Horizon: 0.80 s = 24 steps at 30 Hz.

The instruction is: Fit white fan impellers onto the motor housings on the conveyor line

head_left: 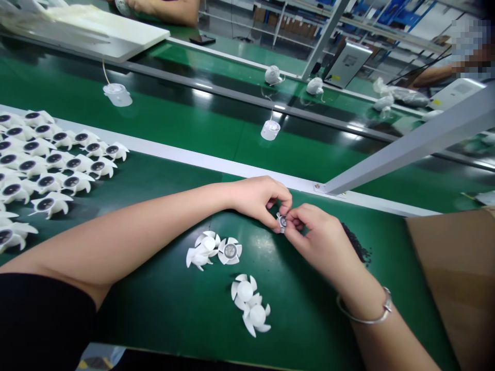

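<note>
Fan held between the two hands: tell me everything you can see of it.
The white-bladed fan looks plastic, with a round grey hub turned toward the camera. The left hand grips its left side; the right hand meets it from the other side, hiding part of it. It is right of the loose fans; whether it touches the green table is unclear.
</note>
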Tool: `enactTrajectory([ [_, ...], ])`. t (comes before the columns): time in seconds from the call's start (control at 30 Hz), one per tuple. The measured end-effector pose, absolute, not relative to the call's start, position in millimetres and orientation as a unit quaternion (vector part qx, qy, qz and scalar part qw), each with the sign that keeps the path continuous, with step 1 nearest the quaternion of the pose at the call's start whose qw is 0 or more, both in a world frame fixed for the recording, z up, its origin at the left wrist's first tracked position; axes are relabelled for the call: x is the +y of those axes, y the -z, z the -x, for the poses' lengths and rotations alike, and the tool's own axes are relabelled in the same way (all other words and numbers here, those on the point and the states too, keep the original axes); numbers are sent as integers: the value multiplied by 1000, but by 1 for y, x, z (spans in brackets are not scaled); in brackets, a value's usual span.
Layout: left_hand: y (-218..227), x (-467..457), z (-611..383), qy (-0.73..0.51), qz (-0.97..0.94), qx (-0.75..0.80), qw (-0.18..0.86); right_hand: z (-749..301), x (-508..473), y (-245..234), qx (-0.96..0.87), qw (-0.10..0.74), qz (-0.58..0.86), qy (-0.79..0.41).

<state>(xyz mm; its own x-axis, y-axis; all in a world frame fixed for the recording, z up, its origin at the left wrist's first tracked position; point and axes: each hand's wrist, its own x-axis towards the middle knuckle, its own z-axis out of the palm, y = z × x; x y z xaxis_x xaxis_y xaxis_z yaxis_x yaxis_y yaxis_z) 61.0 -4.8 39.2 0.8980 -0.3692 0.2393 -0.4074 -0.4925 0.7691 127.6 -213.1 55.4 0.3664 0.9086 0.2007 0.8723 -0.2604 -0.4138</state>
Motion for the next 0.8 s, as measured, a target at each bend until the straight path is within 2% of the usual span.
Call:
enactTrajectory([
  [0.13, -38, -5, -61, -29, -864, -229, 448, -126, -212, -55, -577, 188, 795, 9],
  [0.33, -36, -6, -61, -32, -860, -225, 457, -125, -216, -60, -610, 151, 778, 12],
  [0.6, -38, -5, -61, -29, -862, -223, 454, -116, -229, -66, -675, 56, 725, 123],
  [0.7, -37, -4, -61, -26, -861, -223, 456, -115, -232, -67, -660, 67, 737, 133],
  [0.8, -38, -3, -61, -23, -864, -216, 455, -115, -234, -71, -624, 138, 754, 153],
])
